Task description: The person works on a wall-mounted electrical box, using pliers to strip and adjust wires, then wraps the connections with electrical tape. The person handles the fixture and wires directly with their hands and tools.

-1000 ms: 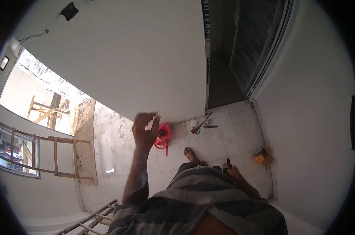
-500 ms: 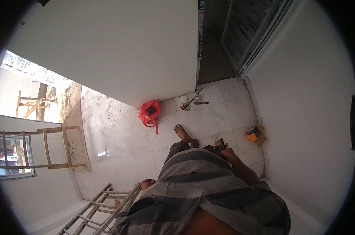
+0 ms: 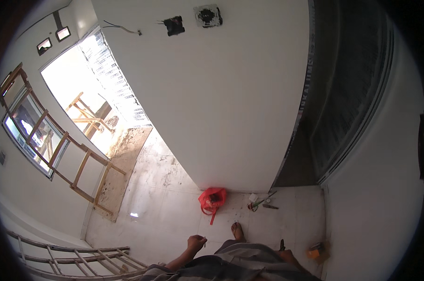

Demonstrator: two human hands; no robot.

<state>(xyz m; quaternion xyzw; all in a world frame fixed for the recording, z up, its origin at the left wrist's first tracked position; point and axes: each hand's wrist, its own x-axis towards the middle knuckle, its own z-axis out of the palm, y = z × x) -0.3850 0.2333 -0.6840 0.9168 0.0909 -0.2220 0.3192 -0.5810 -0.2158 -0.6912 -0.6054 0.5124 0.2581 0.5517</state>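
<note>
My left hand (image 3: 196, 242) is raised over the floor to the left of my body, its fingers pinched around a small thin object (image 3: 205, 243) too small to name. My right hand (image 3: 287, 255) is low at my right side, closed around a dark narrow tool (image 3: 282, 245) whose tip points away from me; its kind is not clear. Ahead on the tiles, by the foot of the white wall, sits a red bag (image 3: 213, 200) with dark contents. Next to it lie green-handled scissors (image 3: 255, 205), a small white box (image 3: 252, 197) and a dark blade-like tool (image 3: 270, 206).
An orange box (image 3: 318, 253) stands by the right wall. A ladder (image 3: 81, 259) occupies the lower left, and a wooden ladder-like frame (image 3: 83, 168) leans near the window. Two dark openings, including a wall box (image 3: 208, 16), and a loose wire (image 3: 120, 26) mark the wall ahead.
The view has tilted up, bringing the wall openings and wire into sight. My left hand has moved forward and up from beside the ladder. My right hand still grips the dark tool.
</note>
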